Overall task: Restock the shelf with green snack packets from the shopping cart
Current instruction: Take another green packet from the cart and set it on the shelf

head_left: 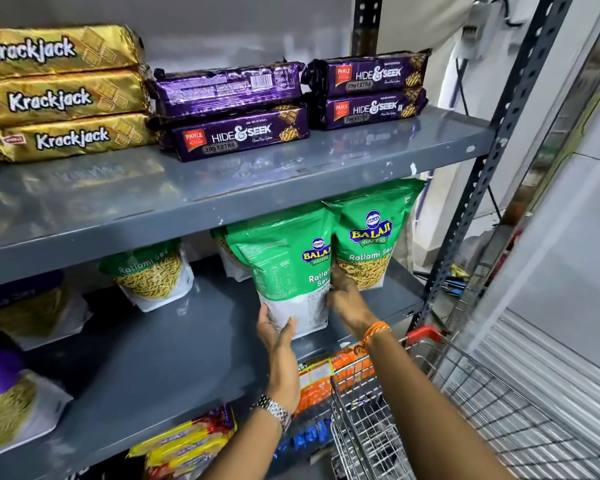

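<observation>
Grey steel shelving [222, 188] on slotted uprights fills the head view, a pale wall behind. On the middle shelf [174, 344] the left hand [274, 332] cups the base of a green Balaji Ratlami Sev packet [284, 268]; the right hand [347, 299] grips its right edge, touching a second green packet [364, 237]. The wire shopping cart [430, 410] stands lower right.

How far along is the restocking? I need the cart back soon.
Done: green packets already stand on the middle shelf, one at the right, another further left. In hand: the left hand and right hand are setting a green packet down. Left: the shopping cart shows no more green packets.
</observation>
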`<action>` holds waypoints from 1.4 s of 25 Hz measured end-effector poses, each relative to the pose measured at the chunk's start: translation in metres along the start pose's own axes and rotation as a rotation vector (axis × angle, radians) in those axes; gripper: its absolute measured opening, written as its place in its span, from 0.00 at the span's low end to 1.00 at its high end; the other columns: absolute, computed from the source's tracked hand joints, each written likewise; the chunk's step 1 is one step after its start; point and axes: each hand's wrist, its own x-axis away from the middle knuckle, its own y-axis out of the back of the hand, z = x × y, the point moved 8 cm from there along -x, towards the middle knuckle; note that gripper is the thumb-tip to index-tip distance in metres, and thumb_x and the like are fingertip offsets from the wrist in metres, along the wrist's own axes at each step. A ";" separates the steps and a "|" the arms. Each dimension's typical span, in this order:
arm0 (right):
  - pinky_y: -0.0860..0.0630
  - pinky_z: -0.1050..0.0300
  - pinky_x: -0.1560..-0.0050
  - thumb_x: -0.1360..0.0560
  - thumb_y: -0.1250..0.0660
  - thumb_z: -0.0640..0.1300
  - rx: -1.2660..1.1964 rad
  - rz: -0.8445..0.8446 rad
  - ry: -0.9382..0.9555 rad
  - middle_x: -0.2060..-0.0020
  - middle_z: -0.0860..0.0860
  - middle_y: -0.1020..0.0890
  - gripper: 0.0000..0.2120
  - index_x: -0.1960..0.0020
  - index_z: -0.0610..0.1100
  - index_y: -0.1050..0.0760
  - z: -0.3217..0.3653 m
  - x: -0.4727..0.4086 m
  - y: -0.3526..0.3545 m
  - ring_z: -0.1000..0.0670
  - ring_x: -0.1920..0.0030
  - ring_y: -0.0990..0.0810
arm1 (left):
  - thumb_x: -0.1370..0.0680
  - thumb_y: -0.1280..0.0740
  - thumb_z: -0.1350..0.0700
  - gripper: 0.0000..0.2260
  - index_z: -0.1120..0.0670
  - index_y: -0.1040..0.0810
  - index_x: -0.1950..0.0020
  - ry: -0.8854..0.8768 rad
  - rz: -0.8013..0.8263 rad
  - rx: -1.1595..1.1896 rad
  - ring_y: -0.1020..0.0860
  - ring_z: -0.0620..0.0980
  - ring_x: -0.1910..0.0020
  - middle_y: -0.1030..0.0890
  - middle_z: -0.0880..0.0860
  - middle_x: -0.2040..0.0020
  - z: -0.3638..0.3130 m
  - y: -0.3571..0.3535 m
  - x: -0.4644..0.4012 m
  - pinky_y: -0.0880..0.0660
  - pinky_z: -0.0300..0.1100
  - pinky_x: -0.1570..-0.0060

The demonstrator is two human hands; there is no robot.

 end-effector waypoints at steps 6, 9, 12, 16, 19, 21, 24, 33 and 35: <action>0.23 0.47 0.35 0.26 0.44 0.28 -0.052 -0.025 0.042 0.41 0.52 0.16 0.24 0.37 0.46 0.23 -0.003 0.031 -0.010 0.51 0.39 0.19 | 0.14 0.52 0.46 0.22 0.52 0.34 0.23 0.006 -0.034 0.058 0.30 0.45 0.28 0.30 0.46 0.25 -0.036 0.000 -0.035 0.39 0.48 0.23; 0.24 0.45 0.34 0.31 0.44 0.30 -0.124 -0.006 -0.005 0.41 0.48 0.16 0.26 0.38 0.46 0.23 -0.016 0.053 -0.029 0.46 0.38 0.18 | 0.15 0.57 0.43 0.25 0.53 0.30 0.27 0.108 -0.047 0.138 0.21 0.42 0.42 0.24 0.45 0.36 -0.046 -0.004 -0.053 0.25 0.38 0.40; 0.22 0.47 0.36 0.30 0.44 0.29 -0.086 0.057 -0.020 0.39 0.46 0.18 0.26 0.39 0.49 0.23 -0.019 0.072 -0.042 0.44 0.40 0.18 | 0.16 0.57 0.39 0.27 0.51 0.22 0.41 0.160 -0.012 0.147 0.14 0.40 0.59 0.14 0.44 0.49 -0.054 -0.004 -0.064 0.18 0.36 0.58; 0.24 0.52 0.37 0.27 0.43 0.32 -0.174 -0.021 -0.054 0.42 0.49 0.19 0.19 0.43 0.48 0.23 0.002 0.045 -0.012 0.46 0.35 0.22 | 0.17 0.56 0.38 0.23 0.45 0.26 0.36 0.100 -0.030 0.028 0.18 0.39 0.44 0.17 0.44 0.40 -0.050 0.008 -0.055 0.23 0.39 0.42; 0.31 0.52 0.34 0.26 0.40 0.44 -0.256 -0.007 -0.080 0.38 0.50 0.21 0.14 0.44 0.51 0.22 0.017 -0.002 -0.009 0.46 0.31 0.27 | 0.29 0.45 0.23 0.32 0.36 0.33 0.29 0.105 -0.098 -0.011 0.35 0.41 0.25 0.35 0.41 0.23 -0.029 0.019 -0.012 0.43 0.45 0.23; 0.38 0.48 0.26 0.21 0.43 0.50 -0.297 0.105 -0.108 0.31 0.51 0.25 0.17 0.37 0.48 0.23 0.015 -0.031 -0.030 0.47 0.26 0.32 | 0.34 0.45 0.19 0.43 0.38 0.39 0.24 0.140 -0.103 -0.053 0.42 0.35 0.24 0.39 0.34 0.24 -0.008 0.007 0.023 0.50 0.40 0.23; 0.42 0.42 0.23 0.33 0.32 0.68 -0.330 0.223 -0.141 0.29 0.52 0.24 0.35 0.30 0.52 0.26 -0.002 -0.064 -0.055 0.47 0.27 0.30 | 0.41 0.45 0.15 0.52 0.34 0.49 0.20 0.114 -0.115 -0.085 0.51 0.35 0.20 0.49 0.33 0.20 0.018 -0.013 0.051 0.53 0.48 0.19; 0.37 0.48 0.25 0.18 0.49 0.54 -0.375 0.182 -0.108 0.28 0.52 0.28 0.18 0.32 0.55 0.30 0.013 -0.006 -0.038 0.49 0.29 0.30 | 0.29 0.52 0.22 0.35 0.33 0.48 0.24 0.063 -0.104 -0.027 0.51 0.38 0.19 0.50 0.40 0.18 -0.030 -0.002 0.010 0.56 0.44 0.19; 0.36 0.50 0.27 0.15 0.53 0.51 -0.394 0.137 -0.073 0.27 0.51 0.29 0.21 0.27 0.50 0.33 0.009 0.005 -0.030 0.50 0.28 0.31 | 0.33 0.54 0.20 0.47 0.43 0.51 0.19 0.077 -0.053 -0.126 0.52 0.45 0.18 0.51 0.46 0.17 -0.037 0.005 -0.009 0.55 0.48 0.19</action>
